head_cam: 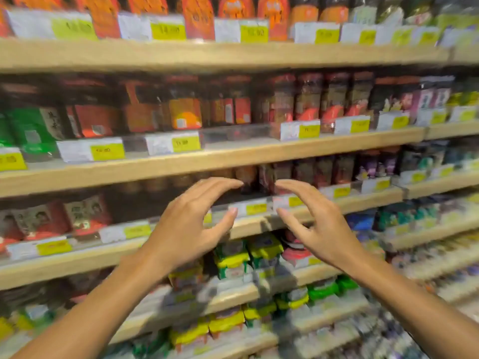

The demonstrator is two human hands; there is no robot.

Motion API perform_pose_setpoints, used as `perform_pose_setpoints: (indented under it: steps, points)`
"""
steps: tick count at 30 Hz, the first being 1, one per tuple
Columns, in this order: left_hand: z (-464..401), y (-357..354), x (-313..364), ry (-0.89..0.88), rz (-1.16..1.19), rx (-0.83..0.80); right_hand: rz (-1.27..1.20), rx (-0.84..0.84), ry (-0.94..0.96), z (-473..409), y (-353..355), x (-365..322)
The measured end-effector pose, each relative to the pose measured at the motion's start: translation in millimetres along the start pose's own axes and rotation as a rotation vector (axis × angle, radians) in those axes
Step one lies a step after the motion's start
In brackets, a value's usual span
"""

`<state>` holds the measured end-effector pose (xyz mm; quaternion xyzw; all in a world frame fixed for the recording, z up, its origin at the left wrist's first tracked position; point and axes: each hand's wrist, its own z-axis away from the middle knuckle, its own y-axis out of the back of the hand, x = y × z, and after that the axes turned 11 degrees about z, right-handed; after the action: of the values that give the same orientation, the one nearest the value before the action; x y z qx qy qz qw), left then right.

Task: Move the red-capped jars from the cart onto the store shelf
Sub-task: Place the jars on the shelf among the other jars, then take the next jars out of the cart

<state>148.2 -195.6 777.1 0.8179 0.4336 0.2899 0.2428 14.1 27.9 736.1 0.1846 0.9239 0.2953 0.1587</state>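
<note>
My left hand (191, 224) and my right hand (316, 226) are both raised in front of a wooden store shelf (259, 224), fingers curved and apart, holding nothing. Their fingertips face each other across a gap. Just behind that gap, dark jars (261, 177) stand in a row on this shelf, blurred by motion. More jars with red caps (285, 99) fill the shelf above. The cart is out of view.
Wooden shelves run across the whole view, with yellow price tags (107, 152) along their clear front rails. Orange packets line the top shelf, red and green packs (85, 216) sit at the left, and green and yellow bags (233, 257) fill the lower shelves.
</note>
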Motion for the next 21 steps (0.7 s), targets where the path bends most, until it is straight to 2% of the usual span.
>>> perform_pose_setpoints:
  steps: [12, 19, 21]
  points:
    - [72.9, -208.9, -10.7, 0.02, 0.184, -0.469, 0.131, -0.425, -0.442, 212.4, -18.3, 73.4]
    - [116.7, -313.9, 2.7, -0.003, 0.201, -0.697, 0.264, -0.533, -0.62, 314.3, -14.9, 100.9]
    - [131.2, -341.7, 7.9, -0.031, 0.268, -0.725, 0.286, -0.569, -0.651, 342.8, -16.2, 109.4]
